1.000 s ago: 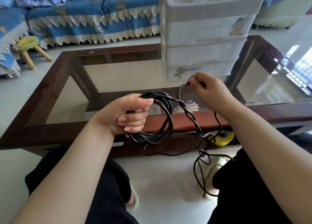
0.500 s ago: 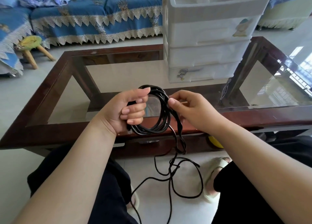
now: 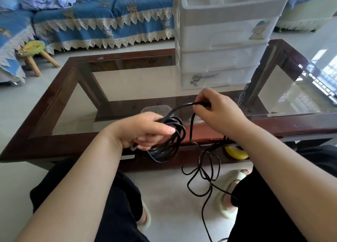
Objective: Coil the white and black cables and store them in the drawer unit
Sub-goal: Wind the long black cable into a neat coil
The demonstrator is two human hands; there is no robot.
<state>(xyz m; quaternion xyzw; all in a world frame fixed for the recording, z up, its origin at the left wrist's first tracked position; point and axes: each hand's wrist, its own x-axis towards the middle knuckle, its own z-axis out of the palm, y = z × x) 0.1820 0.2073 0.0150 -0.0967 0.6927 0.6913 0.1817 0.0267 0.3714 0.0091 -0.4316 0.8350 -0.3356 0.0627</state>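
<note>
Her left hand [image 3: 145, 130] grips the coiled black cable [image 3: 171, 141], fingers wrapped around it; the right hand [image 3: 217, 110] pinches a loose strand above the bench [image 3: 45, 145], near the drawer unit [image 3: 224, 57].

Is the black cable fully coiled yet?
No. The left hand grips the black cable coil; the right hand pinches a strand, slack hanging floorward.

- A glass-topped coffee table [image 3: 54, 114] with a dark reddish wooden frame is seen across the middle of the view.
- A white plastic drawer unit [image 3: 224, 41] is stood on the glass towards its far right.
- A pale tiled floor [image 3: 169, 196] is seen under the table.
- Loose loops of black cable [image 3: 206, 176] are trailed down to the floor.
</note>
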